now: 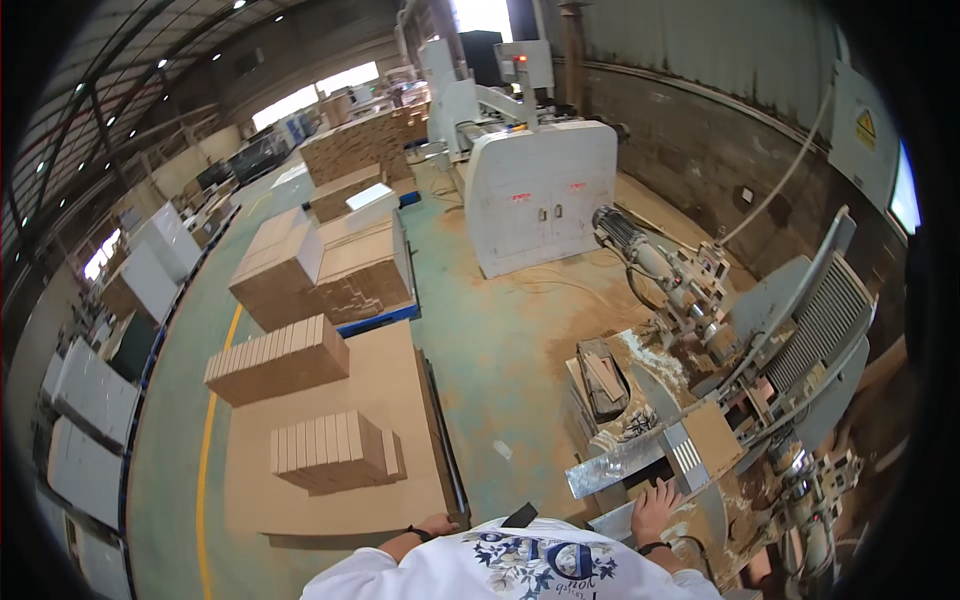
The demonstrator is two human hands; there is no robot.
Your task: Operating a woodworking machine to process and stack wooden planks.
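My left hand (437, 524) is low in the head view, beside the near right corner of a large brown board (380, 510). Its fingers are too small and foreshortened to read. My right hand (656, 508), fingers spread, rests at the near edge of a machine (690, 400), just below a dark slot. Past the fingertips lie a shiny metal strip (612, 466) and a brown panel (712, 440) with a silver ribbed piece (685, 455) along its left side. Two rows of upright brown panels, a nearer row (330, 447) and a farther one (278, 360), stand on the large board.
Ahead, a blue pallet (375, 318) carries stacked boards (355, 270). A big white machine (545, 195) stands beyond, with a motor (625, 235) nearby. A dark tray (603, 378) holds wood offcuts. Sawdust lies on the green floor (480, 370); white-wrapped stacks (90, 400) line the left.
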